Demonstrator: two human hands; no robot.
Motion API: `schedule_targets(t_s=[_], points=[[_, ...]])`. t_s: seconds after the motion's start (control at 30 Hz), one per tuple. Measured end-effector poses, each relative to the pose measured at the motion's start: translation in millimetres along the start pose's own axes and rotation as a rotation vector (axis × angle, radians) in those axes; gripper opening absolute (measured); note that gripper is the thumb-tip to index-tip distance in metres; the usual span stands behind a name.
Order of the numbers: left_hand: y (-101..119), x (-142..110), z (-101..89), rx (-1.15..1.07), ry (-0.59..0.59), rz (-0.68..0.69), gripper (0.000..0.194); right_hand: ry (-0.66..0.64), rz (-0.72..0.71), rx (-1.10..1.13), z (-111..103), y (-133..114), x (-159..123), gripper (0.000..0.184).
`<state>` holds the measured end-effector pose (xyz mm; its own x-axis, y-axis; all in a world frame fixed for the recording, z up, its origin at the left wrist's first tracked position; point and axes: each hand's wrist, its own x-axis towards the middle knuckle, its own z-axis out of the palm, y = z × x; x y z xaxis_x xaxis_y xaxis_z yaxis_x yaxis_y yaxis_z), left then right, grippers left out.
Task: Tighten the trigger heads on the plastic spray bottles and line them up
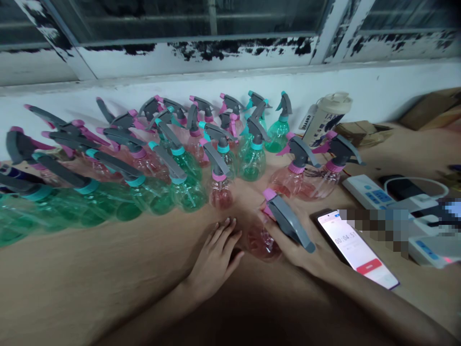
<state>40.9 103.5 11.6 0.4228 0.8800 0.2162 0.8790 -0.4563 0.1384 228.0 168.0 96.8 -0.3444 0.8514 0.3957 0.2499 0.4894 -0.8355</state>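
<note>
My right hand point(288, 240) is wrapped round the neck of a pink spray bottle point(262, 242) with a grey and pink trigger head. The bottle stands on the table, and its neck is hidden behind my fingers. Just left of it, my left hand point(218, 254) lies flat on the wood, fingers stretched out, holding nothing. Beyond my hands is another pink spray bottle point(221, 192). A green spray bottle point(189, 194) with a turquoise collar stands to its left. Two more pink spray bottles point(293, 182) are close together past my right hand.
Several green and pink spray bottles crowd the wooden table point(90, 269) along the wall. A phone point(360, 250) showing a timer lies right of my right hand. Farther right are power strips point(370, 192) with cables. A coffee tumbler point(327, 115) and brown cardboard point(360, 134) stand behind.
</note>
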Motion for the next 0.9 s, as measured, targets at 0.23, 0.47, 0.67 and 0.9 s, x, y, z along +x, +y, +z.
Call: schedule_targets(t_s=[0.23, 0.47, 0.67, 0.9], points=[[0, 1, -1.8, 0.015, -0.024, 0.004, 0.042, 0.042, -0.031, -0.109, 2, 1, -1, 0.009], [1, 1, -1.9, 0.012, -0.027, -0.009, 0.042, 0.078, 0.112, -0.049, 7, 5, -8, 0.044], [1, 1, -2.0, -0.015, 0.021, 0.001, 0.039, 0.162, 0.092, -0.086, 9, 15, -13, 0.061], [1, 1, -2.2, -0.006, -0.031, -0.007, 0.04, 0.147, 0.109, -0.137, 4, 23, -28, 0.071]])
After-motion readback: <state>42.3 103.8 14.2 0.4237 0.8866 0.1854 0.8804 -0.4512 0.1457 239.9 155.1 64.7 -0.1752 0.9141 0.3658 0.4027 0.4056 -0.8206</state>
